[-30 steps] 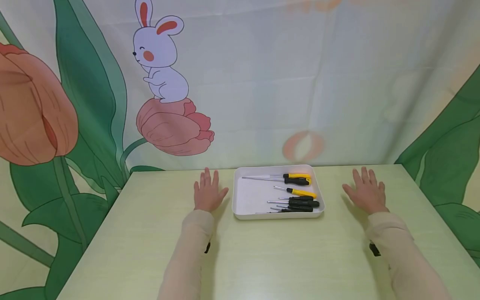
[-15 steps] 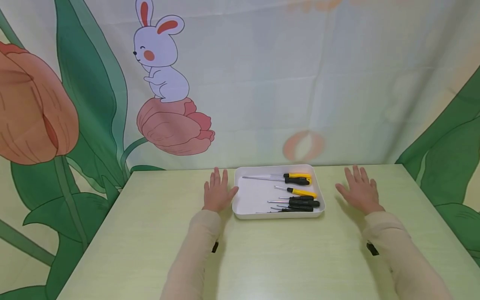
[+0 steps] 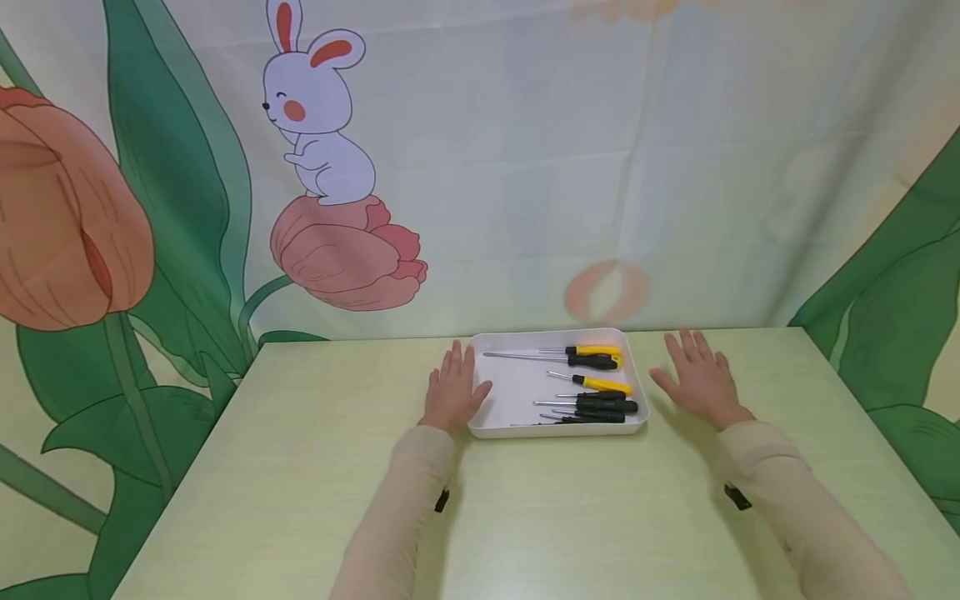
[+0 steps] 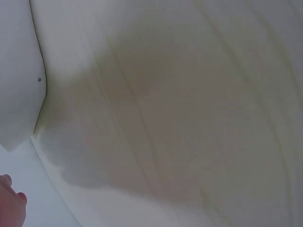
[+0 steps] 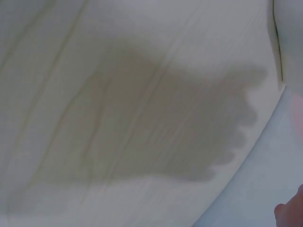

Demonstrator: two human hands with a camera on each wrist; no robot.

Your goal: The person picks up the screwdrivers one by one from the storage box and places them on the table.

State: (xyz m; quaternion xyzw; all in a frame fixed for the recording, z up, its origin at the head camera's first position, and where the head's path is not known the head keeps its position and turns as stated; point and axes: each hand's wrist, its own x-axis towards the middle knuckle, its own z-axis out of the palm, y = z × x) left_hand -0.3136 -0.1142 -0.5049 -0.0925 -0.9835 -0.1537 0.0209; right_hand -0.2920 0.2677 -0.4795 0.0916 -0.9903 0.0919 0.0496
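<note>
A white tray (image 3: 502, 392) stands near the table's far edge in the head view. Inside it lie several screwdrivers, some with yellow handles (image 3: 606, 385) and others with black handles (image 3: 600, 415), their shafts pointing left. My left hand (image 3: 453, 392), fingers straight and thumb spread, is over the tray's left rim; whether it touches the rim I cannot tell. On the other side my right hand (image 3: 701, 379) is apart from the tray, palm down with fingers extended. Neither holds anything. Each wrist view catches only fingertips at a lower corner, the left hand's fingers (image 4: 12, 203) and the right hand's fingers (image 5: 289, 210).
The pale table (image 3: 540, 517) carries the tray. Behind its far edge hangs a curtain (image 3: 510, 183) printed with a rabbit and tulips. In both wrist views a hand's shadow falls on the tabletop.
Both hands have moved inward, toward the tray: the left one rightward until over its left rim, the right one leftward. The tray and screwdrivers have stayed in place.
</note>
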